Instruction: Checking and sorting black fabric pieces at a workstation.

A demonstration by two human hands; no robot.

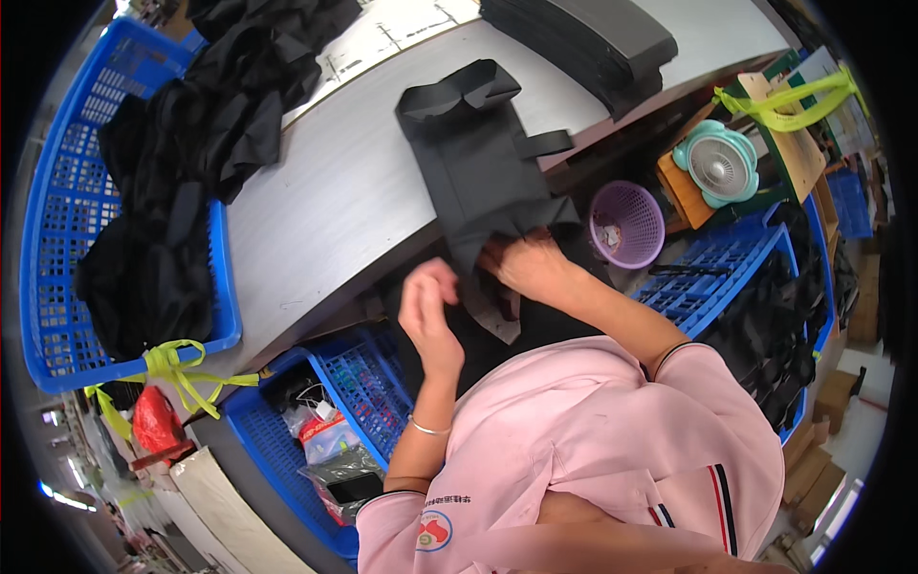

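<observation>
A black fabric bag [473, 167] with a short strap loop at its right side lies flat on the table, and its near end hangs over the table's edge towards my lap. My right hand [535, 268] is closed on this near end, with its fingertips partly hidden in the cloth. Just left of the hanging cloth, my left hand [428, 311] is raised, fingers loosely bent and apart, with nothing seen in it. Its fingertips are slightly blurred. A grey-edged flap [499, 323] of the fabric hangs between my hands.
The grey table [316, 182] carries a stack of black pieces [593, 53] at the far right. A blue basket [225, 287] heaped with black fabric [153, 277] stands left. A purple basket [626, 225], small fan [719, 165] and blue crate [717, 282] are right; another blue basket [251, 421] stands near-left.
</observation>
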